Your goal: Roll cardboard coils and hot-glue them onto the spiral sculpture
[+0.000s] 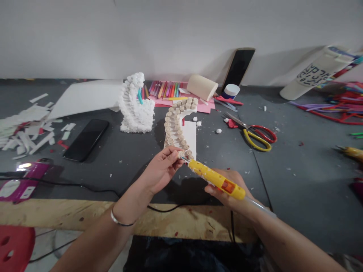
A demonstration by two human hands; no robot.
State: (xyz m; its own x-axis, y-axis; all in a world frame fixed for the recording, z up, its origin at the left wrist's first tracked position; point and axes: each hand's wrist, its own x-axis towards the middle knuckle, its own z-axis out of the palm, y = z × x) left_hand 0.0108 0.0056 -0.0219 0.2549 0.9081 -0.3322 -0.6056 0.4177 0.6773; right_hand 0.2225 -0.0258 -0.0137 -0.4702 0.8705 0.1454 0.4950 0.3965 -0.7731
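Observation:
My right hand (229,187) grips a yellow glue gun (217,179), its nozzle pointing up-left at the tips of my left fingers. My left hand (161,170) pinches a small pale piece against the lower end of a curved model made of rolled paper coils (177,126), which stands on a white card (190,136). A silver bangle circles my left wrist. A white foam spiral model (134,105) stands behind, to the left.
A black phone (86,139) lies at left beside white paper scraps (25,130). Red-and-yellow scissors (256,136) lie at right. Coloured pens (166,90), a paper roll (202,87), another phone (238,68) against the wall, a second glue gun (351,152), a cable (85,187).

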